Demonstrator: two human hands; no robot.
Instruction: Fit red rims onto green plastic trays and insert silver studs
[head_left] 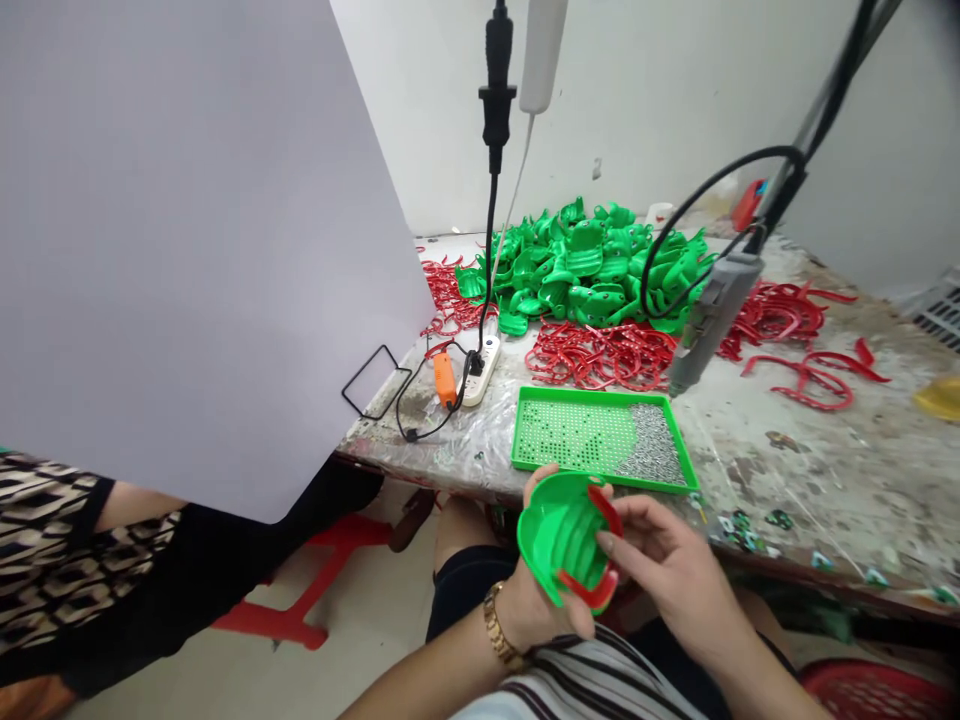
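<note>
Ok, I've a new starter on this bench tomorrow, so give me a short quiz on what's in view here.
1. True or false: the left hand holds the green shell.
2. What do the right hand fingers touch on that shell? A: a red curved strip. B: a black plug. C: a yellow cloth.
3. Fill in: the small metal pieces lie in the green ____.

Key: 1 true; 2 A; 3 tray.

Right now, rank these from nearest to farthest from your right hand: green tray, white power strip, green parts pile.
1. Green tray, just ahead of the right hand.
2. White power strip, farther left.
3. Green parts pile, far back.
</note>
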